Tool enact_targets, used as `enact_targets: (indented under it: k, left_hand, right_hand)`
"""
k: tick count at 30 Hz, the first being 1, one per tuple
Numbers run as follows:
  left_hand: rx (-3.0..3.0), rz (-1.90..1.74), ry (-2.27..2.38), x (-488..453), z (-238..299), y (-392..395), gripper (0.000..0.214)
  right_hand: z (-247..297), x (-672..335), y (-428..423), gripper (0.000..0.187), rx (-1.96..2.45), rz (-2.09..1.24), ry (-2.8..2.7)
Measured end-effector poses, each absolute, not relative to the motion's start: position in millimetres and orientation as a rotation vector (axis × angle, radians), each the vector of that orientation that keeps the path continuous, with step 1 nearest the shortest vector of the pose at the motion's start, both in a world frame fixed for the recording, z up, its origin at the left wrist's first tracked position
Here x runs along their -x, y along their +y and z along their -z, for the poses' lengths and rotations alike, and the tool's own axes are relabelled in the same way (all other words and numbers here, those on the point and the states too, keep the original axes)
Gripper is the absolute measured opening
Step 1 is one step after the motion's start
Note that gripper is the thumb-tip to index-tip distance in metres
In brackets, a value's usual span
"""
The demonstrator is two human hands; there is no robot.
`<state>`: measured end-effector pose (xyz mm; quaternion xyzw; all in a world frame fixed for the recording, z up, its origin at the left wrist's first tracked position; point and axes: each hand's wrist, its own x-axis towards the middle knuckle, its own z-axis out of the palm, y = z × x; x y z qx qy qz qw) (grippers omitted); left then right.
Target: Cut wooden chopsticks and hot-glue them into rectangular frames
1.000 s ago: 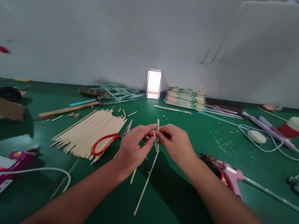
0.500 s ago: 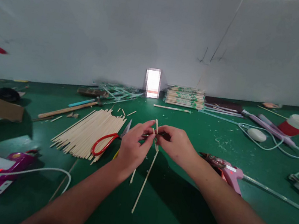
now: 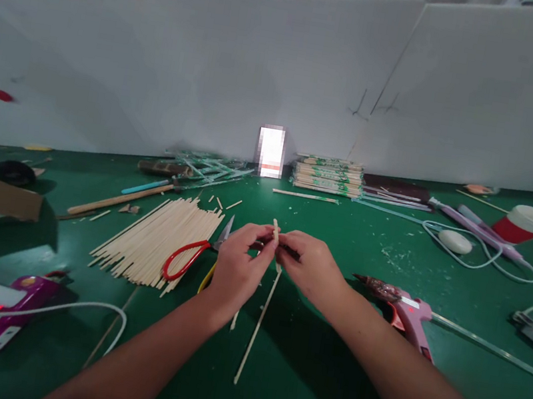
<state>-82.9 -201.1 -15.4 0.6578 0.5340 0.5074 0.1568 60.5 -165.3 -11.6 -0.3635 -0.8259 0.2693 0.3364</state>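
Both my hands meet over the middle of the green table, pinching short pieces of thin wooden stick [image 3: 276, 229]. My left hand [image 3: 245, 260] closes its thumb and forefinger on the piece that stands up. From the other side my right hand [image 3: 310, 260] has its fingertips pressed against the same spot; what lies between them is partly hidden. Below the hands a longer stick [image 3: 256, 329] lies at a slant on the table. Scissors with red handles [image 3: 185, 259] lie beside my left hand, partly over a spread pile of wooden sticks [image 3: 153, 239].
A pink glue gun [image 3: 411, 310] lies right of my right forearm. At lower left is a purple device [image 3: 0, 312] with a white cable. Wrapped stick packs [image 3: 328, 177] and a bright pixelated screen [image 3: 270, 151] stand by the white wall panel. A red-and-white cup [image 3: 528, 224] sits at right.
My hands have drawn closer together, and the upright stick piece sits slightly lower between the fingertips. The view has shifted slightly.
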Motion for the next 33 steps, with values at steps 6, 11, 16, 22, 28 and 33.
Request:
enact_targets:
  k: [6, 11, 16, 22, 28, 33]
  left_hand:
    - [-1.898, -1.435, 1.506, 84.2, 16.0, -201.1, 0.013]
    - [-1.892, -1.444, 1.513, 85.9, 15.4, -200.9, 0.008]
    - [-1.875, -1.428, 1.521, 85.8, 14.2, -200.9, 0.007]
    - [-1.978, -1.422, 1.548, 85.3, 13.3, -201.0, 0.005]
    - [-2.018, -1.433, 1.520, 86.0, 11.4, -202.0, 0.006]
    - [-1.992, -1.422, 1.510, 86.5, 11.0, -202.5, 0.007]
  right_hand:
    - [16.0, -59.4, -165.4, 0.020, 0.974, -0.737, -2.114]
    - [16.1, -60.2, -162.7, 0.022, 0.957, -0.749, -2.150]
    - [14.1, -61.4, -161.5, 0.023, 0.984, -0.744, -2.191]
    - [10.3, -61.9, -162.7, 0.022, 1.063, -0.771, -2.188]
    - [12.0, -63.1, -160.3, 0.020, 1.026, -0.767, -2.235]
    - [14.2, -65.8, -157.3, 0.018, 0.952, -0.797, -2.264]
